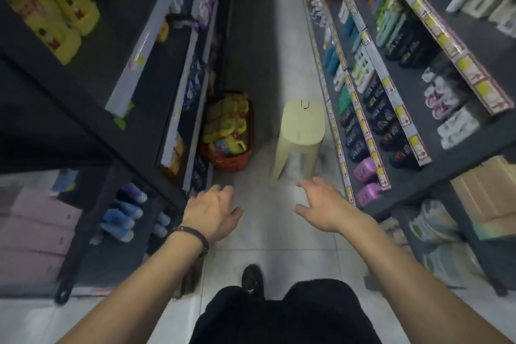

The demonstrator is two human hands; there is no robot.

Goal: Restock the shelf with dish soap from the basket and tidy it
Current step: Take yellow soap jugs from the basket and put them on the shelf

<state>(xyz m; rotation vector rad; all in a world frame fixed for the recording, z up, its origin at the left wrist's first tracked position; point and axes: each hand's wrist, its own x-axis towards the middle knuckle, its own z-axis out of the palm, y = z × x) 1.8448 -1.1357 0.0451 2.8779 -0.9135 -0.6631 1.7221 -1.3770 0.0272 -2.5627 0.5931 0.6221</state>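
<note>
left hand (213, 211), right hand (321, 205): empty, fingers loose | basket (231, 160) of dish soap (227, 123): ahead, well apart, beside stool (301, 134)

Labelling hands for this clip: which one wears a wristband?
The left hand, on the side of the red basket: a dark wristband circles its wrist, while the right hand has a bare wrist.

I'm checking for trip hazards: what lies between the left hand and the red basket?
Head view: only bare floor between the left hand and the basket; the stool stands to the right.
</note>
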